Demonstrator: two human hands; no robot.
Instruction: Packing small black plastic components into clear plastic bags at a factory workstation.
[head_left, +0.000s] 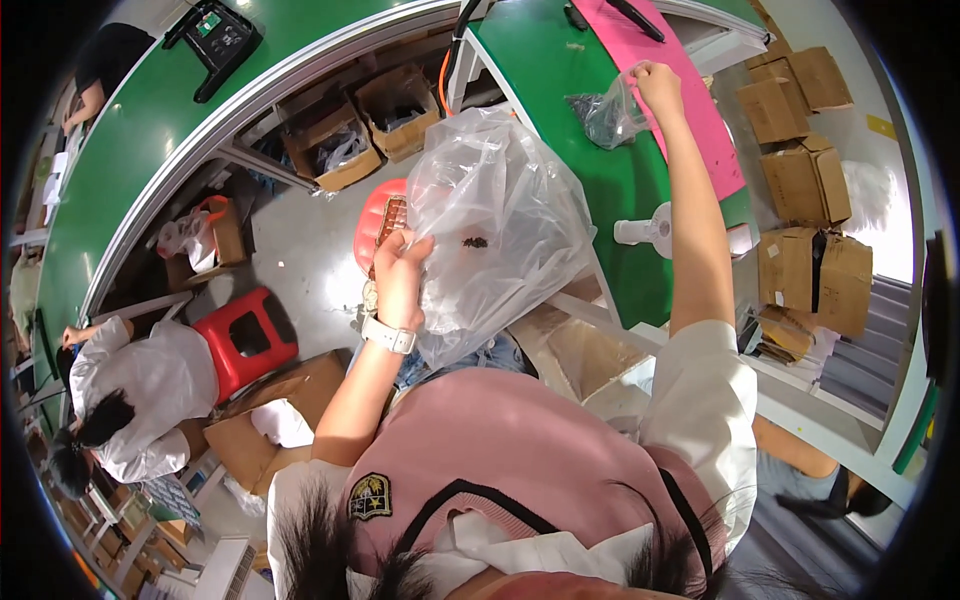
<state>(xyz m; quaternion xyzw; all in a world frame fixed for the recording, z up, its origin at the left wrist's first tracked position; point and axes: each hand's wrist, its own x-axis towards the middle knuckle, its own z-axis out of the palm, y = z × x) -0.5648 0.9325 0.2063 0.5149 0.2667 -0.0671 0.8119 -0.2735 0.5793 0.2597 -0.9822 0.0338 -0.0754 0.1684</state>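
Observation:
My left hand point(400, 270) is closed on the edge of a large clear plastic bag point(510, 180), which spreads open over my lap. A small heap of tiny dark pieces point(475, 242) shows in the middle of that bag. My right hand point(660, 90) reaches out over the green table point(640, 275) and pinches the top of a small clear bag point(612, 118). Small dark parts fill the lower end of this bag, which rests on or just above the tabletop; I cannot tell which. Beside it lies a pink mat point(700, 130).
A white handheld fan point(655, 230) lies near my right forearm, and a black tool point(637, 18) on the mat's far end. Cardboard boxes point(805, 180) stack up at the right; others point(335, 140) sit beneath the long bench. A co-worker point(150, 380) sits at left beside a red stool point(245, 340).

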